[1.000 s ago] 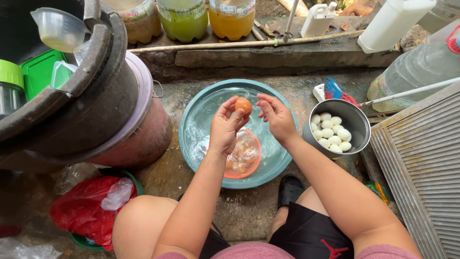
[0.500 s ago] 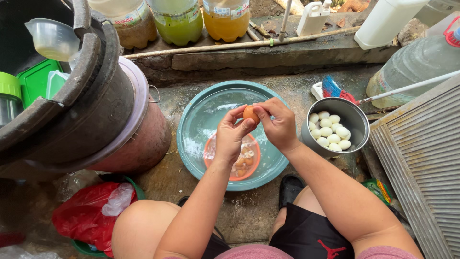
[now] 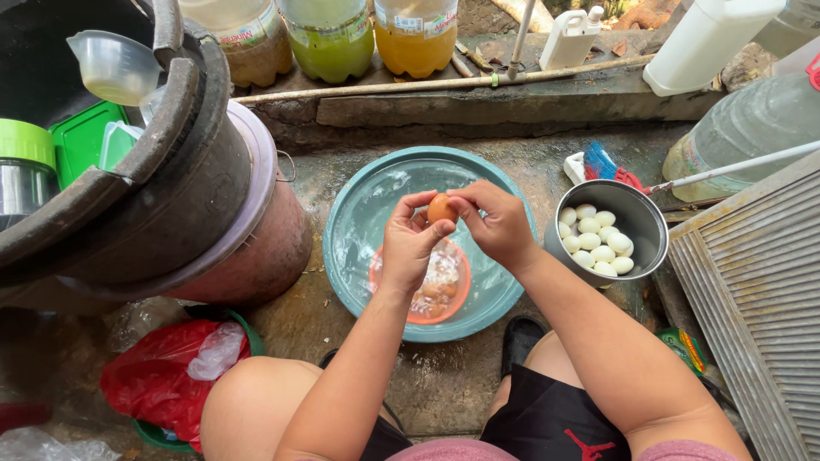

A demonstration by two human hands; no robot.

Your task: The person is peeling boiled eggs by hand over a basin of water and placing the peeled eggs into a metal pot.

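Left hand (image 3: 412, 243) and right hand (image 3: 500, 224) both pinch one brown egg (image 3: 442, 207) at the fingertips, above the orange bowl (image 3: 457, 300) inside the teal basin (image 3: 367, 213). Risk: wet fingers slip and the egg drops, or pressure gouges the white. Steel pot (image 3: 642, 224) of peeled eggs (image 3: 595, 239) sits right. Versus earlier: egg and hands barely shifted, same grip.

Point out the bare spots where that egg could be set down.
Free: the wet bottom of the teal basin left of the left hand, and the concrete between basin and knees. Crowded: the orange bowl holds shells, the metal pot is full of peeled eggs, and both hands hold the brown egg.
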